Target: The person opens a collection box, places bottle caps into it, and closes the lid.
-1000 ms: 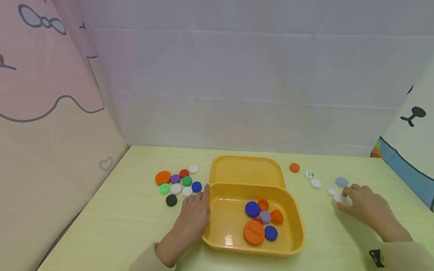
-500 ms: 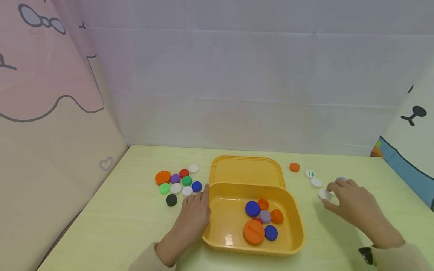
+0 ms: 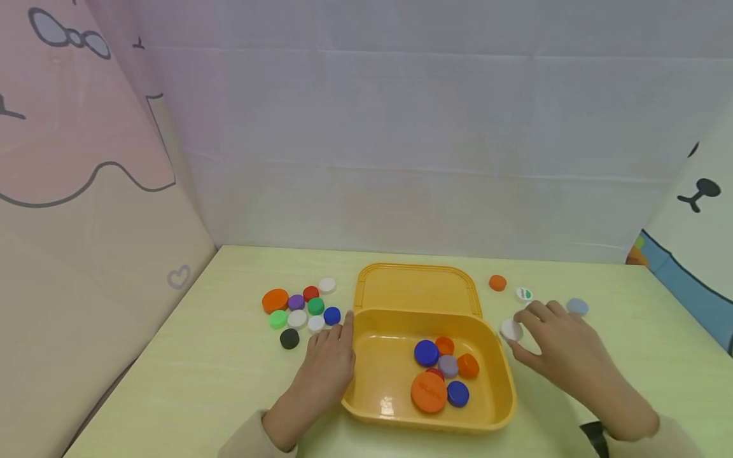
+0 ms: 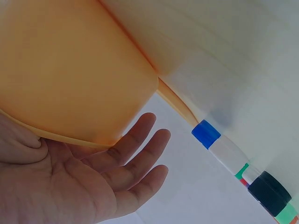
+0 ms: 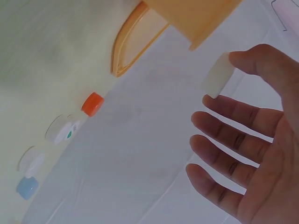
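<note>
In the head view my right hand point(image 3: 564, 353) pinches a white bottle cap point(image 3: 511, 331) between thumb and index finger, just beyond the right rim of a yellow plastic box point(image 3: 378, 420). The right wrist view shows that white cap point(image 5: 218, 74) edge-on, the other fingers spread. My left hand point(image 3: 326, 362) holds the box's left rim, its index finger lying along it. In the left wrist view the thumb point(image 4: 21, 140) lies against the outer wall while the other fingers extend loosely. Inside the box lie several caps, among them a large orange cap point(image 3: 429, 392) and a blue cap point(image 3: 426, 353).
A yellow lid point(image 3: 417, 289) lies behind the box. Left of it is a cluster of several caps, including a black cap point(image 3: 289, 338) and a green cap point(image 3: 316, 306). On the right are an orange cap point(image 3: 497, 283), a white-and-green cap point(image 3: 523, 294) and a light blue cap point(image 3: 577, 306).
My right hand has moved left with the white cap, from near the light blue cap to beside the box's right rim. The left hand and the box have stayed put.
</note>
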The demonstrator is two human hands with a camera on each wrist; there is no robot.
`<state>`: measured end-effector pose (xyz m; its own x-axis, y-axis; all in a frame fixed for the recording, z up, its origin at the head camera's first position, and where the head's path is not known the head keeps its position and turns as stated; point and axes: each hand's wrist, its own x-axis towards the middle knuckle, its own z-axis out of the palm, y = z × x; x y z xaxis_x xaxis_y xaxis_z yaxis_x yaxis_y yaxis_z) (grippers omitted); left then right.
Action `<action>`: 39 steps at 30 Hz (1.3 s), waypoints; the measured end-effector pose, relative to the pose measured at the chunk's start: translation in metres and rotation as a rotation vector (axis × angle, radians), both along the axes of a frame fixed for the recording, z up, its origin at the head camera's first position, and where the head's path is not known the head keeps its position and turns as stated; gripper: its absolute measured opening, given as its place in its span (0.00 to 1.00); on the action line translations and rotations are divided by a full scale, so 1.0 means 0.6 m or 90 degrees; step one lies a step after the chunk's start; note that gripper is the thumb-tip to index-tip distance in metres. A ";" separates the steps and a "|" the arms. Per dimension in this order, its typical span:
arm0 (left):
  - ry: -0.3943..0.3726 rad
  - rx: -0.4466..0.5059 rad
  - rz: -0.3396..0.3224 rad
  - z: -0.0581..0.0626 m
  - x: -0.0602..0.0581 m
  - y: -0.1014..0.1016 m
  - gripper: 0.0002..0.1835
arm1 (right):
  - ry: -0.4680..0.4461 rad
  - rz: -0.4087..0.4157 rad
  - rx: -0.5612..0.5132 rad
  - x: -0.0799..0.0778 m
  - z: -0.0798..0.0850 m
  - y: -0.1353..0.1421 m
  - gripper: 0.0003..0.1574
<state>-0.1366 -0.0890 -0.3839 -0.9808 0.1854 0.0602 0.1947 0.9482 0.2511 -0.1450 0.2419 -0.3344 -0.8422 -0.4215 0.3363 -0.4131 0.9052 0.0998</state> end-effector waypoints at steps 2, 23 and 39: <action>-0.002 0.002 -0.001 0.000 0.000 0.000 0.29 | 0.005 0.011 -0.003 0.005 0.001 -0.013 0.22; -0.018 0.007 0.004 0.003 0.001 0.001 0.29 | 0.011 0.128 0.039 0.031 -0.041 -0.089 0.18; -0.013 0.009 0.005 0.000 -0.001 0.001 0.29 | -0.035 0.136 0.079 0.028 -0.058 -0.095 0.18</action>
<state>-0.1369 -0.0885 -0.3838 -0.9832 0.1773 0.0427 0.1822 0.9457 0.2690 -0.1281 0.1847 -0.3690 -0.7448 -0.6277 0.2262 -0.6023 0.7784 0.1768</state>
